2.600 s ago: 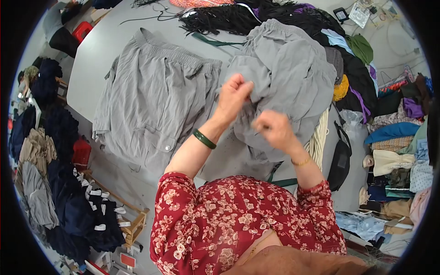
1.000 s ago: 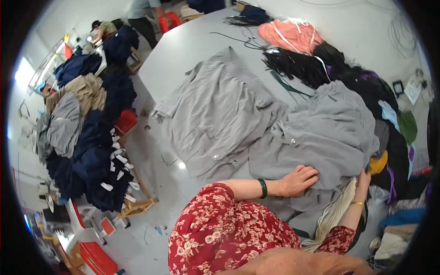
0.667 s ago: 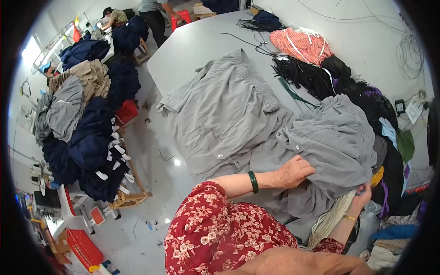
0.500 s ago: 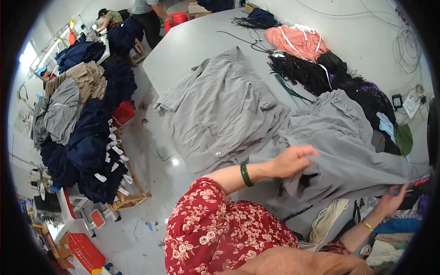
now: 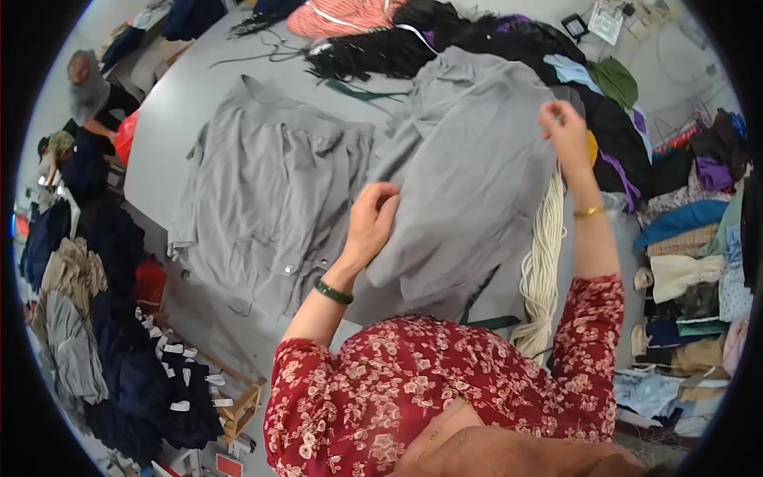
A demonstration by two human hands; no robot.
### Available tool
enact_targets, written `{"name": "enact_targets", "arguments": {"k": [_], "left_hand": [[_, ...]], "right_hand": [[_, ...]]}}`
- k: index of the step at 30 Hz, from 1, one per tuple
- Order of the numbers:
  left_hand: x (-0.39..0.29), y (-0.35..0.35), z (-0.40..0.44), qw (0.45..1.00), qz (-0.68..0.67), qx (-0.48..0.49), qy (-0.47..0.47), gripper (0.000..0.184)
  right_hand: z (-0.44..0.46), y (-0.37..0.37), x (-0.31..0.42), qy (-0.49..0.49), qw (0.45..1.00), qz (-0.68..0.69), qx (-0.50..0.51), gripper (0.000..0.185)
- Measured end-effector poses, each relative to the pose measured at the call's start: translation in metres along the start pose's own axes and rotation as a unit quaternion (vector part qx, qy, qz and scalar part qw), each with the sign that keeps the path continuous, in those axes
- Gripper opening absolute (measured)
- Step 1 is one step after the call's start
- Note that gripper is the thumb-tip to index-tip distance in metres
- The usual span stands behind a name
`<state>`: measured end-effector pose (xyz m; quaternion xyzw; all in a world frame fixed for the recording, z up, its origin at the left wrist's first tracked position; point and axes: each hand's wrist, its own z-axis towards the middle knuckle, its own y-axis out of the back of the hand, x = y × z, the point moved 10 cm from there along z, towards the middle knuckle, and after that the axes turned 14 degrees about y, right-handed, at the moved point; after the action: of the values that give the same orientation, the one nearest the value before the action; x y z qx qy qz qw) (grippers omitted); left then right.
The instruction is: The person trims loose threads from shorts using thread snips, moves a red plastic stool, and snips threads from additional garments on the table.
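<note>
A bunched grey garment [image 5: 477, 159] lies on the table in front of me, its cloth spread between my hands. At its left edge my left hand [image 5: 373, 222], with a green bangle at the wrist, pinches a fold. My right hand [image 5: 566, 135] is curled at the upper right edge, fingertips closed on the cloth. Another grey garment [image 5: 270, 183] with an elastic waist and a metal snap lies to the left, beside the first. A hank of cream cord [image 5: 543, 270] hangs down below my right hand.
Black fringed cloth [image 5: 381, 52] and a coral bundle [image 5: 338, 16] lie at the table's far edge. Folded clothes [image 5: 683, 278] are stacked at the right. Navy garments [image 5: 127, 342] are heaped at the left. A person [image 5: 87, 91] is at the upper left.
My view has swung to the right. The near grey garment, stretched out low to the right before, now lies spread higher up. My right hand has come up to its upper edge.
</note>
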<state>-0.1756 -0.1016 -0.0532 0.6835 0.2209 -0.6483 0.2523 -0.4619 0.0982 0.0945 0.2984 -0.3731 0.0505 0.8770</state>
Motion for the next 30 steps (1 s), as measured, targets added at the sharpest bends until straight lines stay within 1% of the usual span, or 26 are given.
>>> {"name": "enact_targets", "arguments": {"k": [1, 2, 3, 5, 7, 8, 11, 13, 14, 15, 16, 17, 18, 19, 20, 21, 22, 23, 25, 26, 28, 30], "left_hand": [[0.019, 0.000, -0.009, 1.000, -0.001, 0.012, 0.024, 0.012], [0.033, 0.004, -0.018, 0.997, -0.002, 0.006, 0.075, 0.012], [0.050, 0.009, -0.023, 0.995, -0.018, 0.010, 0.097, 0.014], [0.077, 0.015, -0.032, 0.988, -0.060, 0.013, 0.144, 0.015], [0.091, 0.019, -0.042, 0.977, -0.115, 0.008, 0.182, 0.016], [0.094, 0.021, -0.047, 0.977, -0.094, -0.001, 0.189, 0.017], [0.097, 0.018, -0.057, 0.989, -0.024, -0.011, 0.148, 0.015], [0.106, 0.020, -0.062, 0.991, 0.030, -0.017, 0.129, 0.014], [0.106, 0.026, -0.064, 0.989, 0.032, -0.047, 0.138, 0.013], [0.091, 0.031, -0.065, 0.991, 0.027, -0.048, 0.120, 0.013], [0.072, 0.039, -0.065, 0.993, 0.022, -0.052, 0.102, 0.012], [0.039, 0.044, -0.065, 0.997, 0.004, -0.036, 0.062, 0.013], [-0.001, 0.046, -0.065, 0.998, -0.060, 0.000, 0.004, 0.012], [-0.053, 0.051, -0.071, 0.994, -0.066, 0.036, -0.082, 0.011], [-0.098, 0.057, -0.083, 0.969, -0.192, 0.101, -0.119, 0.011], [-0.139, 0.060, -0.097, 0.922, -0.315, 0.166, -0.155, 0.011], [-0.174, 0.067, -0.109, 0.857, -0.420, 0.192, -0.229, 0.011], [-0.197, 0.074, -0.119, 0.812, -0.461, 0.228, -0.275, 0.009], [-0.235, 0.091, -0.149, 0.746, -0.479, 0.271, -0.374, 0.010], [-0.242, 0.094, -0.163, 0.715, -0.490, 0.288, -0.406, 0.012], [-0.232, 0.093, -0.189, 0.709, -0.547, 0.180, -0.408, 0.006], [-0.224, 0.103, -0.202, 0.728, -0.541, 0.130, -0.400, 0.007]], "right_hand": [[-0.023, -0.007, 0.003, -0.007, 1.000, 0.002, 0.010, 0.015], [-0.044, -0.014, 0.009, -0.013, 1.000, 0.003, 0.015, 0.015], [-0.063, -0.021, 0.019, -0.032, 0.999, -0.022, 0.026, 0.016], [-0.093, -0.030, 0.026, -0.027, 1.000, 0.008, -0.002, 0.017], [-0.112, -0.040, 0.033, -0.051, 0.997, 0.061, -0.003, 0.017], [-0.111, -0.042, 0.038, -0.042, 0.998, 0.054, -0.009, 0.018], [-0.097, -0.048, 0.049, -0.001, 0.999, 0.043, -0.028, 0.022], [-0.079, -0.050, 0.045, 0.022, 0.999, -0.006, -0.049, 0.023], [-0.066, -0.063, 0.044, 0.039, 0.998, -0.018, -0.054, 0.024], [-0.059, -0.078, 0.031, 0.057, 0.993, -0.097, -0.029, 0.028], [-0.061, -0.092, 0.015, 0.042, 0.984, -0.171, -0.025, 0.028], [-0.064, -0.105, 0.000, 0.029, 0.969, -0.244, -0.019, 0.029], [-0.063, -0.114, -0.008, 0.018, 0.948, -0.318, -0.014, 0.029], [-0.058, -0.120, -0.009, 0.013, 0.945, -0.326, -0.010, 0.030], [-0.058, -0.121, -0.008, 0.003, 0.941, -0.338, -0.003, 0.031], [-0.058, -0.121, -0.009, -0.006, 0.937, -0.349, 0.002, 0.031], [-0.057, -0.120, -0.009, -0.014, 0.933, -0.360, 0.008, 0.032], [-0.057, -0.121, -0.010, -0.019, 0.929, -0.370, 0.012, 0.032], [-0.060, -0.124, -0.014, 0.002, 0.926, -0.377, 0.015, 0.032], [-0.060, -0.125, -0.014, 0.013, 0.925, -0.379, 0.013, 0.033], [-0.061, -0.124, -0.021, 0.018, 0.922, -0.387, 0.009, 0.033], [-0.061, -0.125, -0.019, 0.017, 0.918, -0.395, 0.007, 0.034]]}}
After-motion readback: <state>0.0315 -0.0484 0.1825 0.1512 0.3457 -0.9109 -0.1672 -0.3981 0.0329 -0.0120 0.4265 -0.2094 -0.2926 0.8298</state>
